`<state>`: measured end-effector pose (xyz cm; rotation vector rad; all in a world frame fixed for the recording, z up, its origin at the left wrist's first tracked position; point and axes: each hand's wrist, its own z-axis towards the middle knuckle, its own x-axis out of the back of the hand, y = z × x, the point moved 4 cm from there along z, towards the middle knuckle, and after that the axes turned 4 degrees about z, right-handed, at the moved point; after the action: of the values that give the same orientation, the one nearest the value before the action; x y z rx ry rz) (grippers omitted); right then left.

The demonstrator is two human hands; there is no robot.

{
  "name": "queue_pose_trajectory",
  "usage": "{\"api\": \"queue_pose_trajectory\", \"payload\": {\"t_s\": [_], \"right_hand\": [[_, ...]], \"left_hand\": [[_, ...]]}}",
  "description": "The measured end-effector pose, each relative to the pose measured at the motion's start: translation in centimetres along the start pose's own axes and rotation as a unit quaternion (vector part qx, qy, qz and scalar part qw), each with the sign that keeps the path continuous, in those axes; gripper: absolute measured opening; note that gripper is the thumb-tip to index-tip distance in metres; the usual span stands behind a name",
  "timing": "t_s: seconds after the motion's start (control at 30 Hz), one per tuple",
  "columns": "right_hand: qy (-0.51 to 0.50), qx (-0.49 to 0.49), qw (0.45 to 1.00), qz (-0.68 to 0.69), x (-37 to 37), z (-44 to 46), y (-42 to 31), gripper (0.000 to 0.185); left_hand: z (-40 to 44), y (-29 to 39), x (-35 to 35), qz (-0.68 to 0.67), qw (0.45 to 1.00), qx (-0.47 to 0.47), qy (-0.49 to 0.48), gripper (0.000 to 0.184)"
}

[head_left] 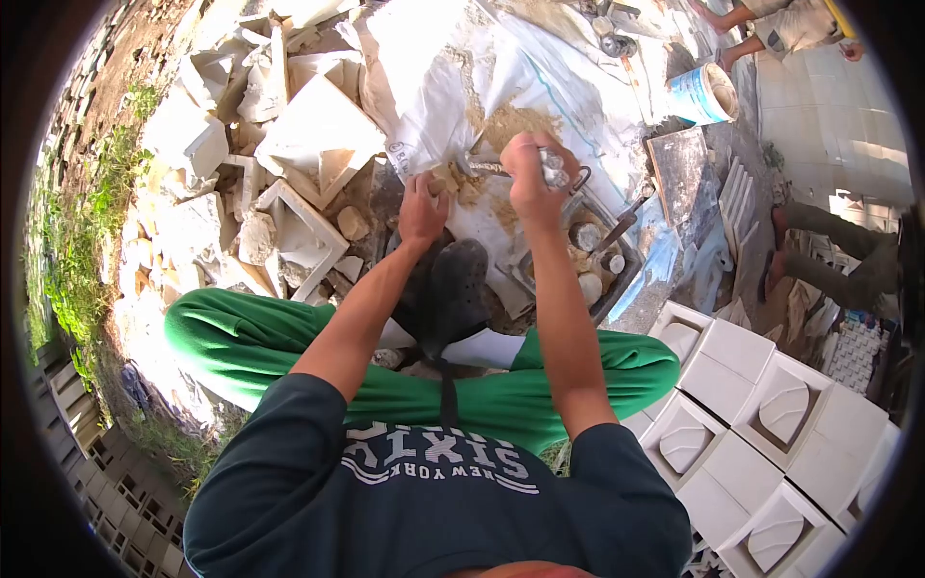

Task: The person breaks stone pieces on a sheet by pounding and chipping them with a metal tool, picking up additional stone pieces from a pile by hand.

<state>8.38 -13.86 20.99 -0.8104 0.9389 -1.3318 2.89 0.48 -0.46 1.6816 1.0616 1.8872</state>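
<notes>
My left hand [422, 214] is in front of me with its fingers closed around a small tan chunk [445, 179] of stone or plaster. To its right, my right hand [536, 181] grips the wrapped, shiny handle of a metal tool [489, 169]. The tool's narrow shaft points left toward the chunk; its exact kind is not clear. Beneath both hands lies a pale plastic sheet [424, 72] with sandy powder [520, 123] on it. Close to my right forearm is a tray [631, 275] with several round lumps and a dark-bladed tool [624, 223].
Broken white plaster pieces [318, 135] pile up on the left. A white-and-blue bucket [689, 96] lies tilted at upper right, near a worn board [679, 178]. White moulded blocks [727, 366] stand at lower right. Other people's legs [833, 246] show at the right edge.
</notes>
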Motion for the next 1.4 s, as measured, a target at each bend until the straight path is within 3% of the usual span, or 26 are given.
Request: {"api": "queue_pose_trajectory", "payload": {"t_s": [0.07,0.13,0.17,0.3,0.33,0.4,0.47,0.5,0.57,0.67,0.93,1.0,1.13,1.23,1.4], "right_hand": [[-0.004,0.06,0.996,-0.064,-0.3,-0.6,2.1,0.024],[-0.057,0.006,0.996,-0.065,-0.8,-0.6,1.8,0.018],[-0.004,-0.058,0.998,0.018,-0.5,-0.2,2.0,0.019],[0.082,-0.058,0.99,0.103,-0.5,1.6,-5.4,0.027],[0.033,-0.034,0.996,0.079,-0.1,2.4,-7.1,0.027],[0.038,-0.043,0.993,0.105,0.1,2.3,-8.3,0.027],[0.047,-0.052,0.988,0.139,0.0,2.0,-7.8,0.027],[0.062,-0.049,0.993,0.082,0.0,1.5,-6.2,0.027],[0.062,-0.056,0.995,0.06,0.2,-0.5,0.2,0.026],[0.062,-0.072,0.993,0.068,0.3,0.2,1.2,0.025],[0.063,-0.043,0.987,0.139,0.4,2.0,-8.0,0.025],[0.088,-0.071,0.979,0.168,0.8,1.8,-7.0,0.025],[0.067,-0.059,0.995,0.055,0.5,-1.4,2.8,0.022],[0.052,-0.103,0.992,0.059,-0.4,0.0,0.5,0.027],[0.038,-0.063,0.985,0.159,0.7,2.5,-7.0,0.023]], "left_hand": [[0.3,0.3,0.1,-0.009,1.0,-0.006,0.006,0.046],[-0.1,0.0,0.2,-0.02,0.999,-0.017,0.024,0.044],[-0.4,-0.2,0.1,-0.02,0.999,-0.016,0.024,0.044],[0.0,-0.4,-0.1,-0.017,0.999,-0.023,0.03,0.043],[0.1,-0.3,-0.2,-0.017,0.999,-0.033,0.032,0.042],[0.2,-0.1,-0.1,-0.024,0.999,-0.031,0.038,0.042],[0.4,0.0,0.1,-0.028,0.998,-0.031,0.045,0.042],[0.4,0.1,0.2,-0.026,0.997,-0.04,0.056,0.043],[-0.4,0.0,0.2,-0.025,0.997,-0.05,0.061,0.043],[-0.1,-0.1,0.0,-0.006,0.995,-0.059,0.084,0.044],[0.1,0.1,0.1,-0.024,0.998,-0.028,0.056,0.045],[0.3,0.1,-0.1,-0.019,0.997,-0.037,0.064,0.045],[0.1,0.0,0.0,-0.018,0.997,-0.044,0.063,0.046],[0.0,-0.1,0.3,-0.044,0.997,-0.037,0.042,0.046],[-0.3,-0.4,0.0,-0.008,0.997,-0.04,0.066,0.047]]}}
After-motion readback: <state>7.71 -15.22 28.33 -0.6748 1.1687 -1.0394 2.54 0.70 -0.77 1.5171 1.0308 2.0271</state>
